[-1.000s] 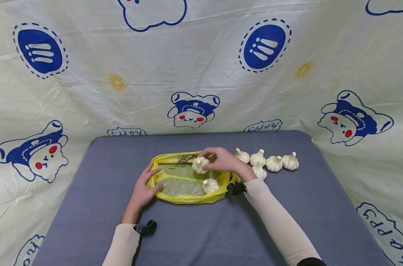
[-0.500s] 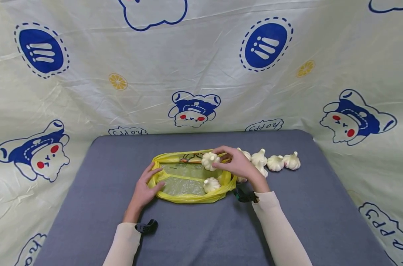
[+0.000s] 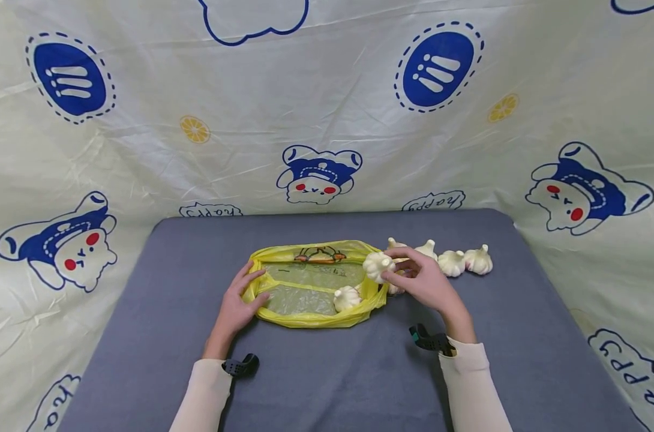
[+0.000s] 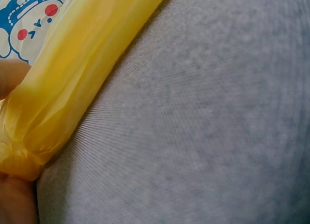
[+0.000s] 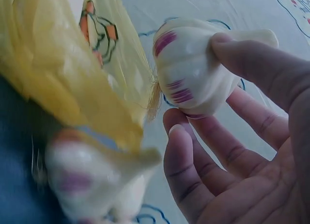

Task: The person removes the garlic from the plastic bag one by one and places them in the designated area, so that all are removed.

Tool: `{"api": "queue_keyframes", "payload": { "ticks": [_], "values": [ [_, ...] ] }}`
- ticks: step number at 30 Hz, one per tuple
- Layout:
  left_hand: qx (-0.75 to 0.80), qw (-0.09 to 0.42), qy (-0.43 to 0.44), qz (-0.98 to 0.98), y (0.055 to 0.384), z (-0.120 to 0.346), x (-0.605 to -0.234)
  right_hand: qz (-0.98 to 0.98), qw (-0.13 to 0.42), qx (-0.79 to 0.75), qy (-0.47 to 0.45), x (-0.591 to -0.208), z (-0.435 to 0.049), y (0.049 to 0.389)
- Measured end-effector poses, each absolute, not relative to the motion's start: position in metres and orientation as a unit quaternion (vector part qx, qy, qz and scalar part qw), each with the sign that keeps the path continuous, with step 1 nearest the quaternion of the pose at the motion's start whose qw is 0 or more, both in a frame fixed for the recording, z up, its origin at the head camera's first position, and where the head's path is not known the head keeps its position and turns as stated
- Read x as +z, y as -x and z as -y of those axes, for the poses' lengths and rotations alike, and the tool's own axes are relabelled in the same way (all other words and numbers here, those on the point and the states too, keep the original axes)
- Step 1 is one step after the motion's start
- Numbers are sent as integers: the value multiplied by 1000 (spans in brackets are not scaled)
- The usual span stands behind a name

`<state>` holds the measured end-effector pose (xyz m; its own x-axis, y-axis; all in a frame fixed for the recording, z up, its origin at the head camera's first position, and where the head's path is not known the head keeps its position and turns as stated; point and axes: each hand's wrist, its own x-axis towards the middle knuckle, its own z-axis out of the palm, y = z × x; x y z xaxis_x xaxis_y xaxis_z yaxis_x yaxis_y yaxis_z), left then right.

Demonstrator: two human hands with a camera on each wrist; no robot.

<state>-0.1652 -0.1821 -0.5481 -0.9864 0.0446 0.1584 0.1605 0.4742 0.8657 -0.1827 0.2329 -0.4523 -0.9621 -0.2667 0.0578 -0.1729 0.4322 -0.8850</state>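
Note:
A yellow plastic bag point(image 3: 305, 320) lies with its mouth spread wide on the grey table. At its left end my left hand point(image 3: 237, 305) grips the rim, fingers and thumb over the edge; in the left wrist view the bag's folded edge point(image 4: 92, 64) hides most of that hand. My right hand point(image 3: 428, 284) pinches a garlic bulb point(image 3: 378, 267) between thumb and fingertips, at the bag's right rim. The same bulb point(image 5: 193, 64) shows purple streaks and root threads in the right wrist view. Another garlic bulb point(image 3: 347, 298) sits inside the bag, toward its right end.
Several more garlic bulbs point(image 3: 451, 263) stand on the table right of the bag, some partly behind my right hand. One blurred bulb point(image 5: 92, 178) is close below the bag's edge. A printed white curtain point(image 3: 240, 120) hangs behind the table point(image 3: 327, 384).
My right hand has moved right, carrying the garlic bulb from over the bag's middle to its right rim. The left hand keeps its place on the bag; the bulb inside stays put.

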Motion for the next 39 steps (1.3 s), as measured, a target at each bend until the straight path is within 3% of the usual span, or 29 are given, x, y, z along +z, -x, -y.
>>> {"api": "queue_keyframes", "payload": {
  "ticks": [22,39],
  "values": [
    [-521,60,59,849,165,182,-549,-879,-89,-466,52,-456,-303,158],
    [-520,59,56,850,165,182,-548,-876,-97,-473,-5,-471,-336,149]
  ]
}}
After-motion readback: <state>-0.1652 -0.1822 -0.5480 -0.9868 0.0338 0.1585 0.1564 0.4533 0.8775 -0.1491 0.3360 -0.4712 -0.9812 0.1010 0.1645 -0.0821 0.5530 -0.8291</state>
